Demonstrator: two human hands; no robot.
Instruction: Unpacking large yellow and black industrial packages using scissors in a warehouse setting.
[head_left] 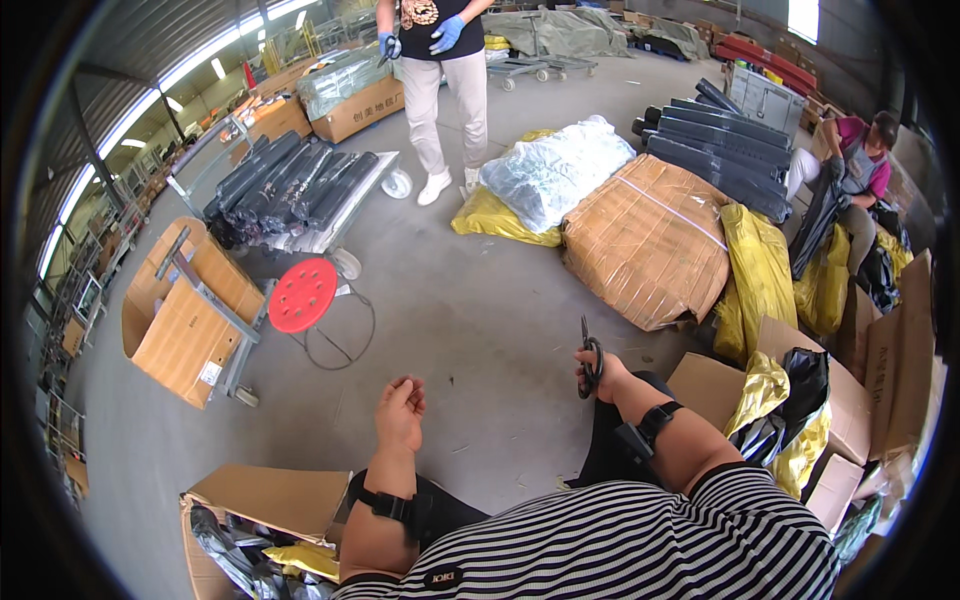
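My right hand (606, 382) is closed around the black looped handles of a pair of scissors (590, 358), its blades pointing up and away from me. To its left, over the grey floor, my left hand (401, 408) is raised with the fingers curled in toward the thumb. Nothing shows in that hand. An opened cardboard box (265, 495) stands by my left forearm, holding black and yellow plastic wrapping. Beside my right arm are more open cartons (708, 390) with yellow and black bags (785, 405).
Ahead lie a strapped brown bale (648, 245), a clear-wrapped bundle (555, 170) and dark rolls (725, 145). A red round stool (303, 296) stands left, near a trolley with cardboard (195, 310) and a cart of black rolls (290, 190). One person (440, 90) stands ahead; another (860, 170) sits at right.
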